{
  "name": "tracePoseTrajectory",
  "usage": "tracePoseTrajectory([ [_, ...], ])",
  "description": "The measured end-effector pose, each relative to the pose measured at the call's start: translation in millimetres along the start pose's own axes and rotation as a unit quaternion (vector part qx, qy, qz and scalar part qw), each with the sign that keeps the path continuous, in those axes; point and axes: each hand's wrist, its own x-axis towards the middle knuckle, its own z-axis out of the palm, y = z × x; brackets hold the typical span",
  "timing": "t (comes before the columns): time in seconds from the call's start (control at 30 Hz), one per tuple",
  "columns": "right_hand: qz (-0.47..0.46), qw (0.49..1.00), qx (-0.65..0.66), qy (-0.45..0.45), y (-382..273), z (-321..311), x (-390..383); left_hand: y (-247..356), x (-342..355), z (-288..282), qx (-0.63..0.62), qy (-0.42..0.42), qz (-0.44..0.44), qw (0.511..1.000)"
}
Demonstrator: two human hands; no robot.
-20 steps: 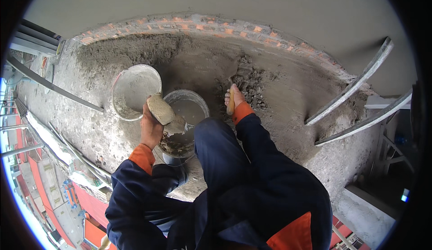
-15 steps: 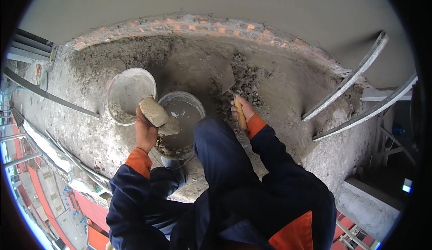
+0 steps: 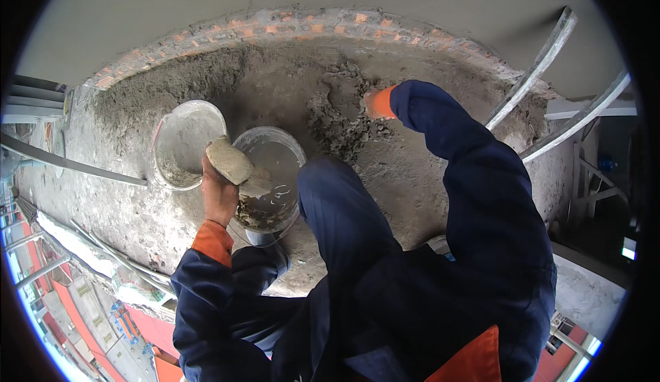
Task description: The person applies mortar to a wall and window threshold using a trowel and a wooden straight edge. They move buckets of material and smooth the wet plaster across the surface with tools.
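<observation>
My left hand (image 3: 220, 200) grips a tan, rounded, sponge-like block (image 3: 230, 162) with a greyer lower part. It is over the left edge of a bucket of murky grey water (image 3: 302, 151). My right hand (image 3: 376, 104) reaches forward at the right edge of a heap of crumbly wet mortar (image 3: 340, 124). The orange cuff and dark sleeve hide most of that hand. What looks like the flat grey blade of a trowel (image 3: 346, 93) lies in the mortar beside it; its wooden handle is hidden.
A second, pale-crusted bucket (image 3: 194, 109) stands left of the water bucket. Ahead, a strip of exposed brick (image 3: 316, 28) runs along the foot of the grey wall. Long poles lean at the right (image 3: 540, 66) and left (image 3: 75, 162). A drop-off with red roofs (image 3: 75, 306) lies lower left.
My right hand has moved forward into the mortar, and its trowel handle has gone out of sight. My left hand keeps its hold on the block over the bucket. The view has shifted slightly.
</observation>
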Motion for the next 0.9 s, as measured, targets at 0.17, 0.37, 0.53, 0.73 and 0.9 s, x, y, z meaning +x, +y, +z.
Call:
tracePoseTrajectory([
  [0.17,0.052,0.989,-0.13,0.039,-43,-3,-110,8,3,-2,0.027,-0.051,0.053,0.997],
  [0.37,0.111,0.982,0.003,0.153,-15,-6,-186,-5,5,-17,-0.066,0.001,-0.016,0.998],
  [0.53,0.145,0.949,0.046,0.276,12,-19,-133,4,-2,-22,0.136,-0.014,0.061,0.989],
  [0.73,0.21,0.939,0.102,0.251,-6,-40,-28,9,-20,-16,-0.113,0.022,-0.06,0.992],
  [0.9,0.173,0.95,0.072,0.251,-26,2,-36,6,-31,-18,0.097,-0.01,0.0,0.995],
])
